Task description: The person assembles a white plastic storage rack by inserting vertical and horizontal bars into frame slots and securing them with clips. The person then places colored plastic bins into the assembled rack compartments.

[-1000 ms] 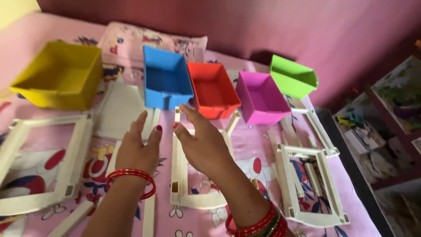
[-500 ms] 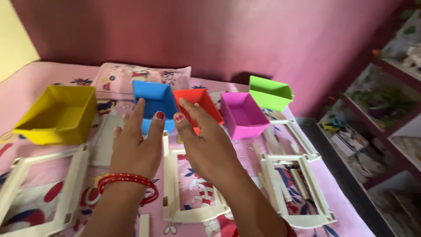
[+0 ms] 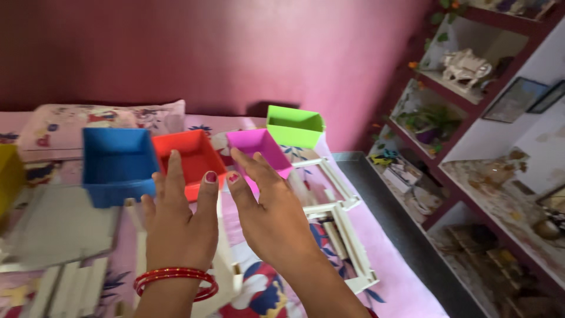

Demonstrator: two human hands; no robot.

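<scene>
My left hand (image 3: 176,221) and my right hand (image 3: 271,212) are raised side by side above the bed, fingers spread, holding nothing. Red bangles circle the left wrist. Just beyond the fingertips stand open plastic bins in a row: blue (image 3: 118,165), red (image 3: 191,159), magenta (image 3: 259,150) and green (image 3: 294,125). The edge of a yellow bin (image 3: 9,182) shows at far left. White plastic frames (image 3: 344,235) lie flat on the pink floral bedsheet (image 3: 400,288) below and beside my hands.
A floral pillow (image 3: 100,126) lies behind the bins against a dark pink wall. White slats (image 3: 65,288) and a flat panel (image 3: 59,227) lie at lower left. Shelves with ornaments and picture frames (image 3: 471,118) stand at right, past the bed's edge.
The view has swung right and upward; the shelves now fill the right side and the yellow bin has slid almost out of view. Both hands have lifted higher, staying open.
</scene>
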